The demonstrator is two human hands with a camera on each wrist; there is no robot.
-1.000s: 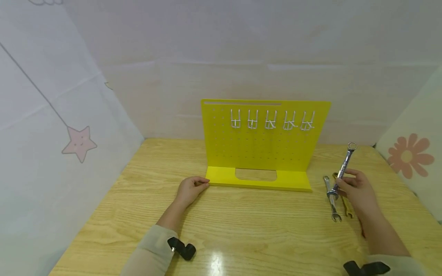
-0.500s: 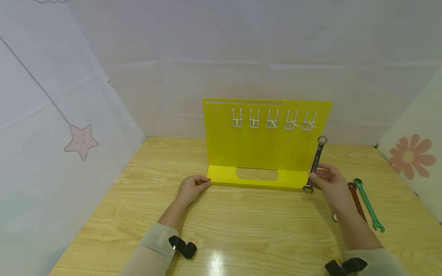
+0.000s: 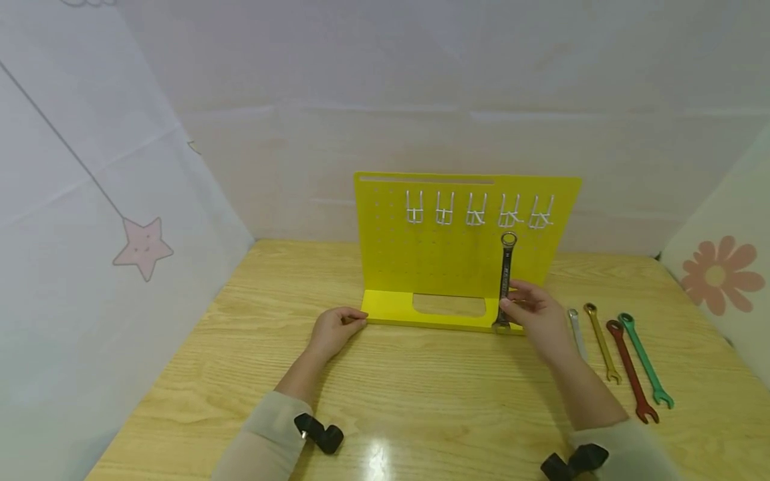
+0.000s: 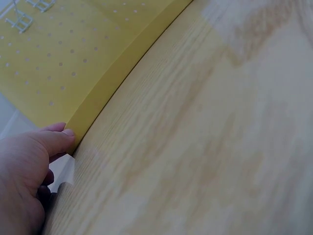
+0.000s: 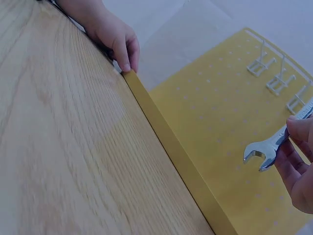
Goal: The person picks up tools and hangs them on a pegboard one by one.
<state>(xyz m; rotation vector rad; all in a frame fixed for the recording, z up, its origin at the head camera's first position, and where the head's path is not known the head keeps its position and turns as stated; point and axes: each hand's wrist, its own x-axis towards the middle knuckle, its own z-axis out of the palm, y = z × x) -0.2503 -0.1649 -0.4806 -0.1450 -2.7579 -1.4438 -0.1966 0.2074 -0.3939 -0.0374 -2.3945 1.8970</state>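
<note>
A silver combination wrench [image 3: 506, 270] stands nearly upright in my right hand [image 3: 543, 327], ring end up. Thumb and fingers grip its lower shank, in front of the right half of the yellow pegboard [image 3: 394, 257]. Its open end [image 5: 262, 152] points downward in the right wrist view, apart from the board. With thumb and fingertips my left hand [image 3: 331, 332] pinches the front left corner of the board's base [image 4: 93, 115]. Several white wire hooks [image 3: 444, 208] sit in a row along the upper board, and nothing hangs on them.
Right of my right hand lie a silver wrench [image 3: 576, 331], partly hidden by the hand, a gold wrench [image 3: 601, 343], a red wrench [image 3: 631, 369] and a green wrench [image 3: 645, 359] on the wooden table [image 3: 421, 394]. A pale cloth [image 3: 301, 153] stands behind.
My right hand has lifted the silver wrench from the right side and carried it left to the pegboard, turning it more upright. The other wrenches have come into view. My left hand stays put.
</note>
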